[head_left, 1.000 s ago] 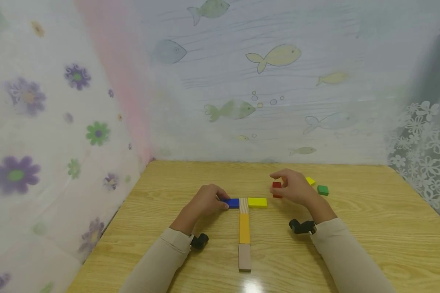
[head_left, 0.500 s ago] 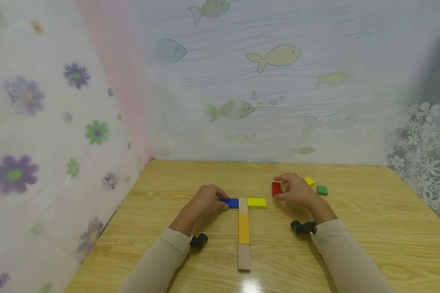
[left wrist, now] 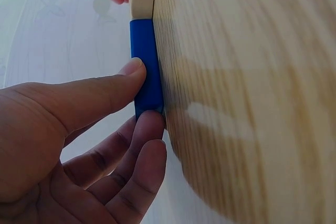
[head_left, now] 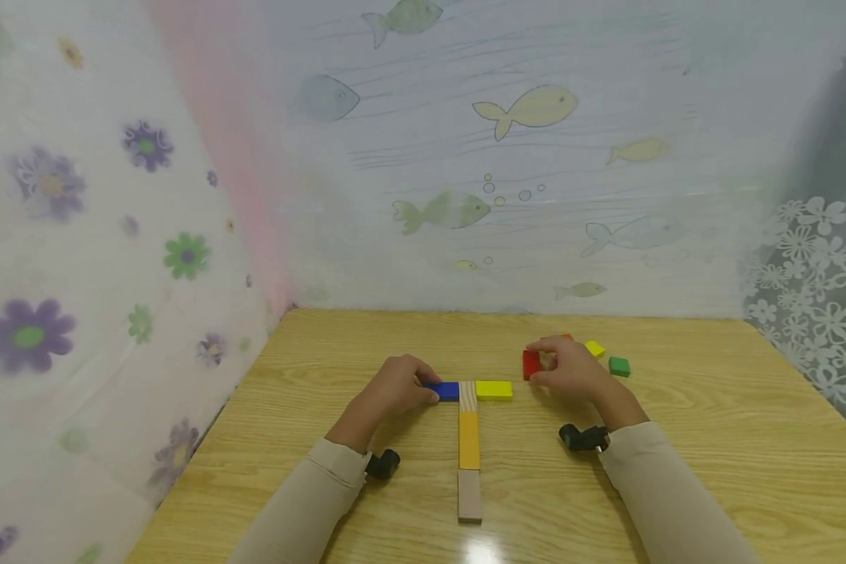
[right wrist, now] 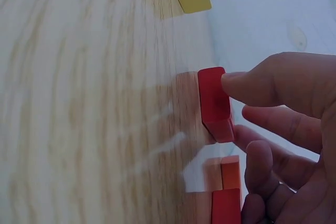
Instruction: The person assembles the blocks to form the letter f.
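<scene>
One blue rectangular block (head_left: 448, 391) in pinch of left hand (head_left: 398, 384), red rectangular block (head_left: 531, 365) in pinch of right hand (head_left: 571, 368), yellow rectangular block (head_left: 494, 390) between

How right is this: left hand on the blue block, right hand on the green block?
One error: the right hand is on a red block; the head and right wrist views show it. In the head view the green block lies apart from its fingers. The left hand is on the blue block, as you say.
</scene>
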Motion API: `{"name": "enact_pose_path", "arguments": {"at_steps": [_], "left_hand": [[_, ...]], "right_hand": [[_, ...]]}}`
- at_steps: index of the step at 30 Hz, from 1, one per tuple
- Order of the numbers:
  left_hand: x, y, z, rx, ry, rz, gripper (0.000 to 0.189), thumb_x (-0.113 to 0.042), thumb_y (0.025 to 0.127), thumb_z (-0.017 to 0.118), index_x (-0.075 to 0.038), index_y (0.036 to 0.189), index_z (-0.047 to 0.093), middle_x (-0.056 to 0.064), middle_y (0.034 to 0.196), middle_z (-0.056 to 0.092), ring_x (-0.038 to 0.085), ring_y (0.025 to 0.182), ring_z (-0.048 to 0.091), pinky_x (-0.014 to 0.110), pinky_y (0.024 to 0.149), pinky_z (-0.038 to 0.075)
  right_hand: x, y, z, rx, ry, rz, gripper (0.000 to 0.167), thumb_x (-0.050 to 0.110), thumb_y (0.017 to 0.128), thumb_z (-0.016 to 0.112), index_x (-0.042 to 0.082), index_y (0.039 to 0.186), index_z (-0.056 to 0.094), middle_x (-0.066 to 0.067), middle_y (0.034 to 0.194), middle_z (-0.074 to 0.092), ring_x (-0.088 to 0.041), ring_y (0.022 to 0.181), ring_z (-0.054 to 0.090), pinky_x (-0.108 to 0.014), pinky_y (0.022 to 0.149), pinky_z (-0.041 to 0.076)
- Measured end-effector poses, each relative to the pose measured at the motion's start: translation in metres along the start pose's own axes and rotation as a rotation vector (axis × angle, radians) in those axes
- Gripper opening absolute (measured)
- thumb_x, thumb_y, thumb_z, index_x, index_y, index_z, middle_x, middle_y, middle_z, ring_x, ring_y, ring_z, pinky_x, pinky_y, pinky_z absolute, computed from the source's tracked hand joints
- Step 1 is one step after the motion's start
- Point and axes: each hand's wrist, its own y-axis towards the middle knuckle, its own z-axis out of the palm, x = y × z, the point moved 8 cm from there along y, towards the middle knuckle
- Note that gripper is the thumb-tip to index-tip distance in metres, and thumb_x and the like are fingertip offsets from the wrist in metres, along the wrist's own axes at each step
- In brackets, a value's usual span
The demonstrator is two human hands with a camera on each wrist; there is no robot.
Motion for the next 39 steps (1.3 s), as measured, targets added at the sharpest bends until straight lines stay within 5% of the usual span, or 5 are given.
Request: {"name": "enact_pose_path", "arguments": {"at_steps": [9,18,24,39], "left_hand": [[0.0,0.0,0.0,-0.001,-0.003,-0.014,0.023,-0.02,0.092,0.081,-0.017,0.115,0.081,0.0,0.106,0.074,0.018,0.1,0.067,0.039,0.087,0.057],[0.004,0.01,-0.005,0.001,0.001,0.009,0.023,-0.02,0.092,0.081,-0.016,0.115,0.081,0.001,0.107,0.074,0.019,0.101,0.067,0.039,0.088,0.057],[0.009,0.02,-0.004,0.004,0.023,0.031,0.023,-0.021,0.092,0.081,-0.017,0.114,0.081,0.0,0.106,0.075,0.017,0.1,0.067,0.039,0.088,0.057],[0.008,0.02,-0.005,-0.004,0.039,0.043,0.023,-0.02,0.091,0.082,-0.016,0.114,0.081,0.001,0.107,0.075,0.017,0.1,0.067,0.039,0.087,0.057]], "right_hand": [[-0.003,0.003,0.0,-0.011,-0.005,0.01,0.053,0.012,0.088,0.079,0.005,0.138,0.065,-0.019,0.138,0.063,-0.023,0.088,0.064,-0.033,0.071,0.054],[-0.003,0.013,0.0,-0.032,0.017,0.056,0.058,0.013,0.09,0.077,0.002,0.144,0.059,-0.022,0.137,0.064,-0.038,0.116,0.067,-0.043,0.089,0.06],[0.0,0.021,-0.001,-0.065,0.015,0.069,0.058,0.014,0.089,0.08,0.005,0.143,0.061,-0.02,0.139,0.063,-0.036,0.117,0.067,-0.044,0.089,0.06],[0.039,0.043,-0.002,-0.111,0.003,-0.027,0.055,0.023,0.089,0.084,0.016,0.14,0.066,-0.01,0.137,0.066,-0.029,0.113,0.069,-0.046,0.091,0.059]]}}
